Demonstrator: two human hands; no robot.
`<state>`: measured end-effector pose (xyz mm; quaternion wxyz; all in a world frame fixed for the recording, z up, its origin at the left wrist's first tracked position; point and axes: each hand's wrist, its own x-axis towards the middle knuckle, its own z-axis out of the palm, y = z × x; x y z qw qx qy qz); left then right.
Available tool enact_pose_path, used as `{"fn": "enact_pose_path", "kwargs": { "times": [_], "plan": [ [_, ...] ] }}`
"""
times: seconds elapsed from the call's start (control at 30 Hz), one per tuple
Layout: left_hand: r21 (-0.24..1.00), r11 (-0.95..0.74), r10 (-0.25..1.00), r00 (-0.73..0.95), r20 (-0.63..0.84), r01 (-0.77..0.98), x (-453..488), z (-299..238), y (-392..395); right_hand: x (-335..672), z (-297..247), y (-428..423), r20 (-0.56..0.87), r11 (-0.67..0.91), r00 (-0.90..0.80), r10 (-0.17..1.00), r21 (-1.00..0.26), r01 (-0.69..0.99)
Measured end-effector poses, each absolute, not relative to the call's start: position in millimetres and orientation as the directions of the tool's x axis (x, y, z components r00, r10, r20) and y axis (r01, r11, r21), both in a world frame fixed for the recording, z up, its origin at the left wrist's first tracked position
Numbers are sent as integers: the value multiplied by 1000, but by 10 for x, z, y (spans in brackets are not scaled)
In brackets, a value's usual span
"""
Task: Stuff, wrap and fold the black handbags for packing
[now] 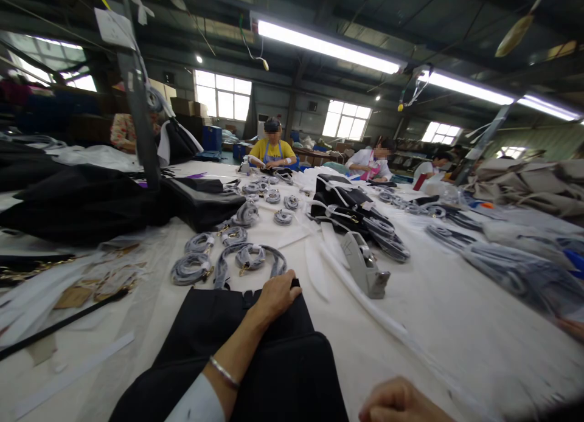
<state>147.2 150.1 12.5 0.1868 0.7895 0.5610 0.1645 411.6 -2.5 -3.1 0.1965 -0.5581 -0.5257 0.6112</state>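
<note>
A black bag (292, 367) lies on the table right in front of me, its grey-wrapped handle (222, 267) arching up beyond the top edge. My left hand (276, 297), with a silver bangle at the wrist, reaches across the bag and grips its upper right edge, fingers curled. A small black end pokes out beside those fingers. Low in the view, my right hand (396, 404) hovers to the right of the bag, fingers curled in and partly cut off by the frame; what it holds, if anything, is hidden. Wrapped straps coiled into rings (191, 269) lie just past the bag.
A grey tape dispenser (365, 264) stands right of the bag, beside a long white strip (360, 300). Black bags (201, 200) are heaped at left, more (342, 203) farther ahead. Plastic-wrapped straps (524, 276) lie at right. Co-workers (272, 151) sit across the table.
</note>
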Motion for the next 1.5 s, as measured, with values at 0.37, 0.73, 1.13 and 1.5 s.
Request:
{"fn": "enact_pose_path", "kwargs": {
  "times": [0.37, 0.73, 1.13, 1.5],
  "plan": [
    [653, -378, 925, 294, 240, 656, 1451, 112, 1461, 3540, -115, 1540, 197, 176, -79, 977, -545, 820],
    [835, -415, 910, 140, 391, 361, 1416, 233, 1410, 3701, 45, 1576, 181, 71, 106, 978, -762, 644],
    [932, -333, 926, 139, 352, -141, 1083, 846, 1235, 2810, 507, 736, 15, 21, -260, 966, -1000, 20],
    [930, -329, 760, -539, 363, 163, -953, 950, 112, 1769, 777, 429, 211, 440, -481, 851, -786, 434]
  ]
}}
